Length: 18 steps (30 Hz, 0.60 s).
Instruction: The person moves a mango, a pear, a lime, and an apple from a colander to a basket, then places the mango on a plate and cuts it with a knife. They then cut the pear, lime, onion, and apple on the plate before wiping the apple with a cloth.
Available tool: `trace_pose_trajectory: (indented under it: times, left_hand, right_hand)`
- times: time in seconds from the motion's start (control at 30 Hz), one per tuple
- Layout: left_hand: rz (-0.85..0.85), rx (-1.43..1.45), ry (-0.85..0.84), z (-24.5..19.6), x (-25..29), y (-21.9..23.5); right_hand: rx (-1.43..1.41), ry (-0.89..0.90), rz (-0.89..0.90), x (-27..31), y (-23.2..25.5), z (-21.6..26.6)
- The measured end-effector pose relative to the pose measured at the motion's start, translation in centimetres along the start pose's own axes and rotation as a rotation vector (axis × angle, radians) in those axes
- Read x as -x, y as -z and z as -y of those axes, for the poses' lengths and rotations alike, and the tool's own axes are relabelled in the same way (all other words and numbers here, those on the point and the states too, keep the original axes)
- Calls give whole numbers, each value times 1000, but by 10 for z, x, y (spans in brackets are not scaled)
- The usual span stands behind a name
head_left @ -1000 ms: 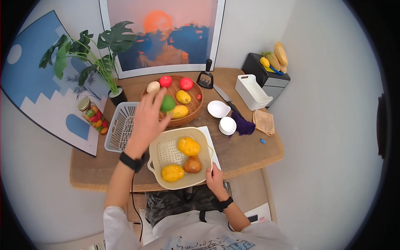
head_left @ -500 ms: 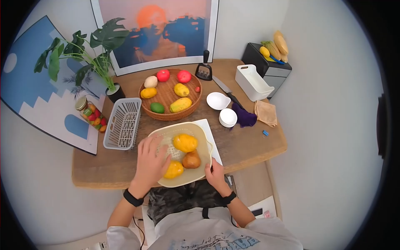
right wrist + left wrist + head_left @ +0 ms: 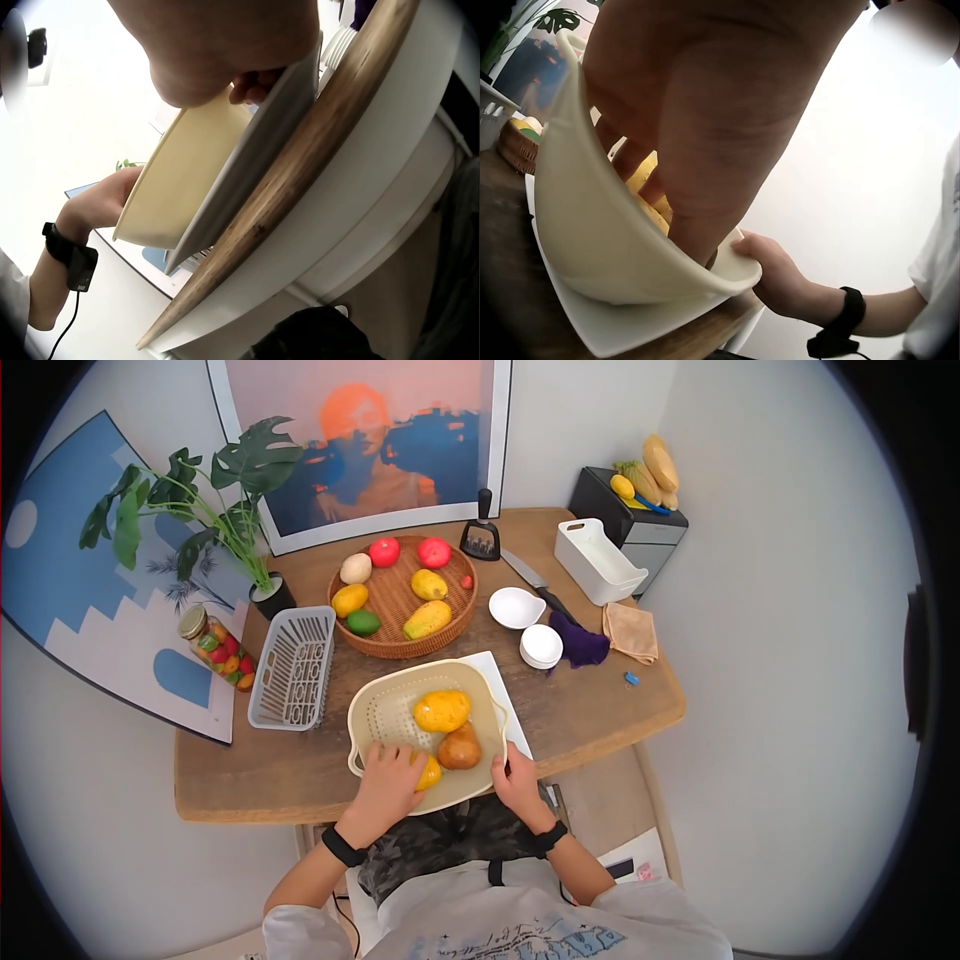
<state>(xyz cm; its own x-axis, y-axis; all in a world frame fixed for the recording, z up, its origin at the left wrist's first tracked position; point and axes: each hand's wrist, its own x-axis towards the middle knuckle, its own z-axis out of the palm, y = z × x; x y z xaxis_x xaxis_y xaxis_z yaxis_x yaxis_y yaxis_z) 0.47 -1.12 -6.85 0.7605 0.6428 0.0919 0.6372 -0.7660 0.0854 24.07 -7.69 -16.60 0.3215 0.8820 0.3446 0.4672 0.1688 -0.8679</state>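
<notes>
A cream colander stands at the near edge of the table and contains a yellow mango, a brown pear and a second yellow mango at the near left. My left hand reaches into the colander and grips that second mango, covering much of it. In the left wrist view, yellow skin shows between the fingers. My right hand holds the colander's right side by the rim. Beneath the colander lies a white board.
Behind the colander is a wicker basket with fruit, including a green one. A grey plastic basket stands left. White bowls, a knife, a purple cloth and a white bin lie to the right.
My left hand has come back from the wicker basket, where the green fruit now lies uncovered, down into the colander onto the near-left mango. The right hand stays on the rim.
</notes>
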Motion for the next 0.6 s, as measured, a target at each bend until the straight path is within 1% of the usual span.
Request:
trace_pose_trajectory:
  times: [0.1, 0.17, 0.23, 0.33, 0.4, 0.47, 0.57, 0.6]
  left_hand:
    - [18, 68, 4, -4, 1, 7]
    - [13, 157, -8, -6, 2, 20]
    - [-10, 269, -31, -6, -1, 41]
    - [-94, 256, -1, 11, -25, 82]
    - [-348, 176, -24, 27, -54, 111]
    - [-570, -32, 47, 40, -82, 127]
    - [-601, -76, 38, 41, -96, 124]
    - [-604, -6, -8, 33, -97, 116]
  right_hand:
    - [-4, 3, 5, 0, 0, -1]
    - [-6, 7, 1, 1, -1, -1]
    - [-7, 25, -16, 0, -1, 0]
    - [-5, -11, 1, 0, 1, 4]
    - [2, 0, -8, 0, 0, 1]
    - [6, 6, -10, 2, -2, -2]
    - [-9, 13, -16, -2, -1, 1]
    - [-27, 12, -20, -2, 0, 4]
